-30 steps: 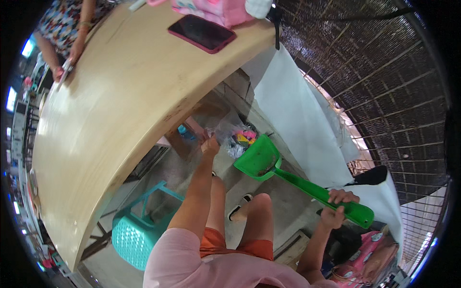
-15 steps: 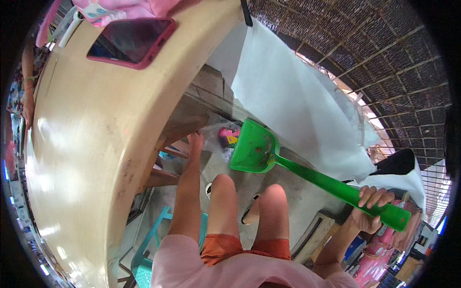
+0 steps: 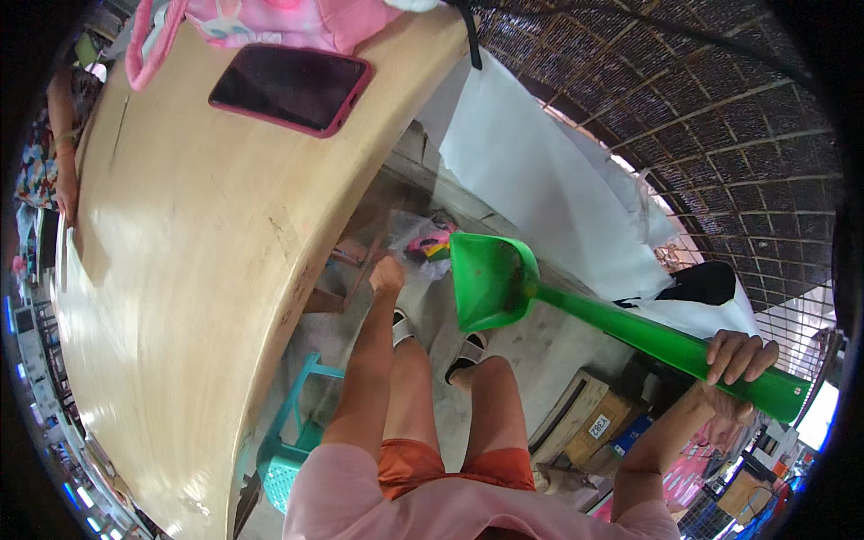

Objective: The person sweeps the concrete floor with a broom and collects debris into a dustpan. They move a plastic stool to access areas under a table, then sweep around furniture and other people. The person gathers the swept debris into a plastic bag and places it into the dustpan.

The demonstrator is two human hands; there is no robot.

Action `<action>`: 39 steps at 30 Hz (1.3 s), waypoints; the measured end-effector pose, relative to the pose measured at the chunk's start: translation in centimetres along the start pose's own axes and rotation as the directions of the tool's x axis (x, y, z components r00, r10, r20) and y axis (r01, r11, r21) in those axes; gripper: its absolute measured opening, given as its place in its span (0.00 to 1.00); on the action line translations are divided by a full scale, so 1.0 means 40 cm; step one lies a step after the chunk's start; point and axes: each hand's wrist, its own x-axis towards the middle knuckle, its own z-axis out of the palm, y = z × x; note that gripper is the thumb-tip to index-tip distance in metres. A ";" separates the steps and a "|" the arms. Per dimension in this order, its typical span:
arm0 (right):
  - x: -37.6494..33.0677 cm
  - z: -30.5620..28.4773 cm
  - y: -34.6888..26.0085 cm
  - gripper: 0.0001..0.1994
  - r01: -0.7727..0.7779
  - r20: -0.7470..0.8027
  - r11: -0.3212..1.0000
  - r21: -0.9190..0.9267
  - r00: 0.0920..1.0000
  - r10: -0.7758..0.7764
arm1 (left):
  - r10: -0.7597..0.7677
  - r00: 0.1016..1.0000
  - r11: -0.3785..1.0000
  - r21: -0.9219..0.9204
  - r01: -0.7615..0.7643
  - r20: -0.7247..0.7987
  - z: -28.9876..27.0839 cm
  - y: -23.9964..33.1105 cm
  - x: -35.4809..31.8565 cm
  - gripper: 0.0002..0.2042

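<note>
My right hand is wrapped round the long handle of a green plastic dustpan, near the handle's end. The pan points left, with its hollow upward and some dirt inside. My left hand is closed, reaching down beside the table. Right by it is a clear plastic bag with pink, yellow and other coloured bits. What the left fingers hold, if anything, is hidden.
A wooden table fills the left, bearing a phone and a pink bag. Another person's hand touches its far-left edge. A teal stool, a white sheet, a wire grille and cardboard boxes surround my legs.
The view has shifted, so the table and phone sit farther right. My right hand and the dustpan have moved slightly right. My left hand is closer to the plastic bag's lower side.
</note>
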 end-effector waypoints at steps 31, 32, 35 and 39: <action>-0.124 -0.095 0.113 0.20 -0.028 0.113 1.000 0.008 0.993 0.027 | 0.125 0.971 0.992 0.033 -0.120 -0.203 0.138 0.003 0.051 0.19; -0.133 -0.096 0.113 0.19 -0.030 0.096 1.000 -0.001 0.995 0.030 | 0.051 0.980 0.998 -0.030 -0.058 -0.193 0.146 0.013 0.082 0.18; -0.133 -0.094 0.117 0.19 -0.032 0.083 0.999 0.018 0.996 0.031 | -0.093 0.957 0.992 -0.106 0.065 -0.276 0.188 -0.035 0.164 0.17; -0.145 -0.087 0.120 0.20 -0.036 0.046 0.999 -0.031 0.998 0.037 | -0.222 0.965 0.970 -0.134 0.204 -0.137 0.229 -0.020 0.181 0.14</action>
